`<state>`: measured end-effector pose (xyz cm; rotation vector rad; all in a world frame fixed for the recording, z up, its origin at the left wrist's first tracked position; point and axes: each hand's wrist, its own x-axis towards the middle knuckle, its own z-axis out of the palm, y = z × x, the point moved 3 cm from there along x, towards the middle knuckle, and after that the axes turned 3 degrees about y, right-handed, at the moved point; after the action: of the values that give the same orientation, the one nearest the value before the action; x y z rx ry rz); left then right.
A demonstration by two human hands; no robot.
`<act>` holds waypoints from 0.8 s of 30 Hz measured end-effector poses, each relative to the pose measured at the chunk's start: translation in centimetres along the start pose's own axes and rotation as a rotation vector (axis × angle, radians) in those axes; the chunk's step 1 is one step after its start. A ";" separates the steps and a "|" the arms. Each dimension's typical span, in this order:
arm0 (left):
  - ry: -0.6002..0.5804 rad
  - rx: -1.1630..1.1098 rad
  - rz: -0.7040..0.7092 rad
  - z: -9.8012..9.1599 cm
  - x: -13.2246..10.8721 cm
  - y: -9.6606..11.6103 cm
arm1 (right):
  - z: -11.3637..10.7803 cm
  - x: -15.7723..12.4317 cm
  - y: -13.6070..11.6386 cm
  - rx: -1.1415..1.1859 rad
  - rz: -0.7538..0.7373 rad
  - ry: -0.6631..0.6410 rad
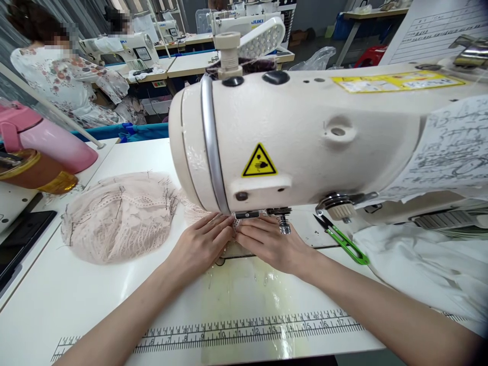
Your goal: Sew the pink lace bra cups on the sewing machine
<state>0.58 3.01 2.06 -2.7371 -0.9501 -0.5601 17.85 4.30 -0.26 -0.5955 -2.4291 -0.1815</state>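
Under the head of a cream sewing machine (pixel 305 127), my left hand (pixel 204 239) and my right hand (pixel 270 243) sit close together by the needle area. A small bit of pale pink lace fabric (pixel 237 222) shows between them, and my fingers are closed on it. More of that lace (pixel 192 211) runs out behind my left hand. The machine head hides the needle and most of the fabric; my fingertips are partly covered too. To the left lies a rounded heap of pale pink lace pieces (pixel 118 218) with loose dark threads.
Green thread snips (pixel 348 243) lie right of my right hand, beside white cloth (pixel 427 264). A ruler strip (pixel 229 333) crosses the table's front. At left are a pink bottle (pixel 53 137), an amber container (pixel 41 170) and a phone (pixel 25 249). A person (pixel 68 81) sits at another machine beyond.
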 end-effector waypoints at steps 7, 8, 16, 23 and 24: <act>0.014 0.051 -0.014 0.1 0.0 0.2 | -0.9 0.2 -0.1 -0.114 0.017 -0.061; 0.012 0.056 -0.019 0.2 0.0 0.2 | -1.1 0.3 -0.1 -0.124 0.044 -0.079; 0.002 0.057 -0.067 0.8 -0.3 0.2 | -1.3 0.1 -0.1 -0.262 0.134 -0.191; 0.019 0.140 -0.031 0.7 0.0 0.6 | -1.3 -0.1 0.3 -0.297 0.146 -0.123; 0.020 0.154 -0.027 0.6 0.1 0.7 | -1.3 -0.2 0.4 -0.311 0.133 -0.114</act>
<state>1.24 2.72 1.50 -2.5820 -0.9843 -0.4961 18.88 4.25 0.68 -0.9247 -2.4780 -0.4870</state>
